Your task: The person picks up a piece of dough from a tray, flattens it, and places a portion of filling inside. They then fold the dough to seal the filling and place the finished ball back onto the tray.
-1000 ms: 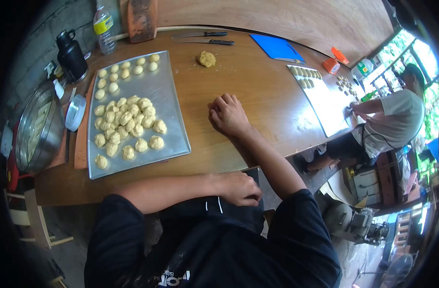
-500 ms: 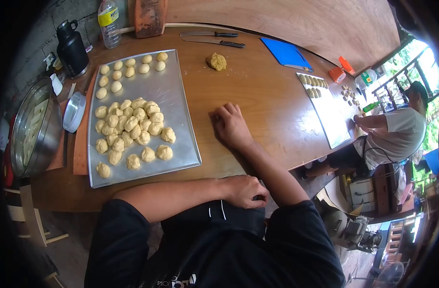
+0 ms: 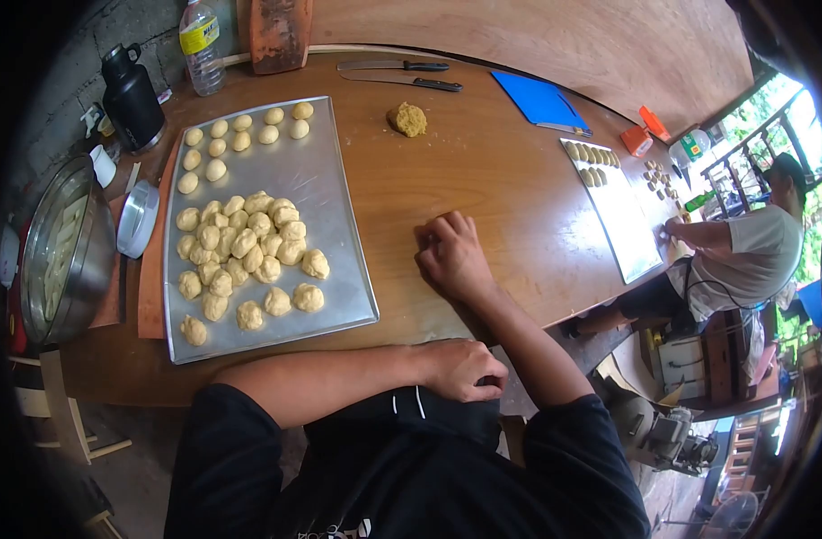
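My right hand (image 3: 453, 255) is palm down on the wooden table, right of the metal tray, its fingers curled in; whatever may be under them is hidden. My left hand (image 3: 468, 369) rests at the table's front edge with its fingers folded, and nothing shows in it. On the metal tray (image 3: 335, 225) lie a heap of rough dough lumps (image 3: 244, 242) and, towards the back, several smooth dough balls (image 3: 215, 170). A yellowish lump of filling (image 3: 408, 119) sits on the table beyond my right hand.
Two knives (image 3: 418, 83) and a blue board (image 3: 539, 101) lie at the back. A steel bowl (image 3: 92, 269), a black flask (image 3: 132, 99) and a bottle (image 3: 202, 54) stand left. Another person (image 3: 739, 256) works at right by a second tray (image 3: 619, 216).
My right hand has slid a little right and towards my body, its fingers still curled. My left hand is almost in the same place. The view has shifted slightly.
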Demonstrator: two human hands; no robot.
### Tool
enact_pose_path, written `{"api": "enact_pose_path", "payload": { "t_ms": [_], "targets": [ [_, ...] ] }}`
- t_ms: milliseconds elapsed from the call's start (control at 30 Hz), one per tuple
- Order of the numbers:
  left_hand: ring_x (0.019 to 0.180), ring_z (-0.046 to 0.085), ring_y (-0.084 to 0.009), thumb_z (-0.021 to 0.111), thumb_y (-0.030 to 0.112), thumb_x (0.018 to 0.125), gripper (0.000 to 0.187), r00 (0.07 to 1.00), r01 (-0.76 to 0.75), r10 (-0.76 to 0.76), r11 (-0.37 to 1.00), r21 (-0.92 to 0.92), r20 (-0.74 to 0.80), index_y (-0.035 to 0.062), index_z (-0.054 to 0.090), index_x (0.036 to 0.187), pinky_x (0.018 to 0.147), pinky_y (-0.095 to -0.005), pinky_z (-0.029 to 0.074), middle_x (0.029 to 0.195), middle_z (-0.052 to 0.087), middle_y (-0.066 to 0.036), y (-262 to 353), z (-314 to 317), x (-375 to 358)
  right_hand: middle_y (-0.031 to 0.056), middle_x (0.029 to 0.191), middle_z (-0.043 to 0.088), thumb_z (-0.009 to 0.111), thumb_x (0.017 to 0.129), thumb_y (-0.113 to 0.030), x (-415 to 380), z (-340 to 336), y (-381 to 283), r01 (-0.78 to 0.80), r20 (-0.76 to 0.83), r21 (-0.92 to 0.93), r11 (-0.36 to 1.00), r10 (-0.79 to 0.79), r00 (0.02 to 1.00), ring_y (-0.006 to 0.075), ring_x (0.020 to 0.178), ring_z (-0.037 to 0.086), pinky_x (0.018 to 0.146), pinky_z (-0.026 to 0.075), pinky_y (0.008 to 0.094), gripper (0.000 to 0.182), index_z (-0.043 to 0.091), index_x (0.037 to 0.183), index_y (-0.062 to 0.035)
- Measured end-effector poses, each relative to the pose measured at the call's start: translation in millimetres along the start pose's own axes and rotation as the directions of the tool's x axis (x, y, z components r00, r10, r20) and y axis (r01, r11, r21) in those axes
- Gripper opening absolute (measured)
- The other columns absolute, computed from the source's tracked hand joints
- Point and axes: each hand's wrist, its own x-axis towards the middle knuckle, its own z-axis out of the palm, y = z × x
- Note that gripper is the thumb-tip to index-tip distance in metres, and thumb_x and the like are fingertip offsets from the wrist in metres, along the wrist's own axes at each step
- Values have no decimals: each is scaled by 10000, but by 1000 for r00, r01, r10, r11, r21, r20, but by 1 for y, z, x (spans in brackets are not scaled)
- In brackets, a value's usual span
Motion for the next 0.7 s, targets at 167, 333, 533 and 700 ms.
{"api": "enact_pose_path", "payload": {
  "t_ms": [167, 333, 533, 700],
  "targets": [
    [853, 763, -334, 713, 260, 1000, 201, 998, 54, -53, 997, -52, 24, 75, 774, 1047, 807, -453, 591, 925, 790, -151, 9, -3, -1, 174, 1026, 653, 694, 831, -85, 36, 24, 10, -31, -67, -79, 996, 26, 997, 422, 1034, 581, 942, 499, 507, 173, 700, 1004, -67],
    [850, 765, -327, 707, 258, 1006, 202, 1000, 11, -11, 1000, -27, 2, 73, 773, 1056, 806, -446, 595, 931, 792, -152, -1, 3, -2, 163, 1045, 664, 713, 856, -64, 0, 4, 1, 53, 5, 21, 998, -53, 999, 411, 1025, 608, 947, 518, 504, 179, 710, 1034, -51],
    [847, 766, -323, 708, 247, 1006, 206, 998, 47, -45, 997, -62, 33, 55, 768, 1050, 792, -442, 596, 929, 791, -156, 6, -1, -1, 171, 1053, 663, 684, 833, -55, 47, 29, 24, -5, -40, -61, 998, 3, 999, 409, 1065, 589, 981, 493, 486, 158, 716, 985, -77],
    [854, 764, -326, 699, 251, 1011, 210, 999, 49, -48, 997, -60, 22, 57, 769, 1054, 791, -442, 596, 931, 790, -162, 2, -1, -2, 166, 1071, 658, 688, 845, -57, 6, 10, 0, 68, -38, 78, 995, -66, 997, 406, 1064, 580, 961, 518, 489, 157, 712, 1000, -60]
  ]
}}
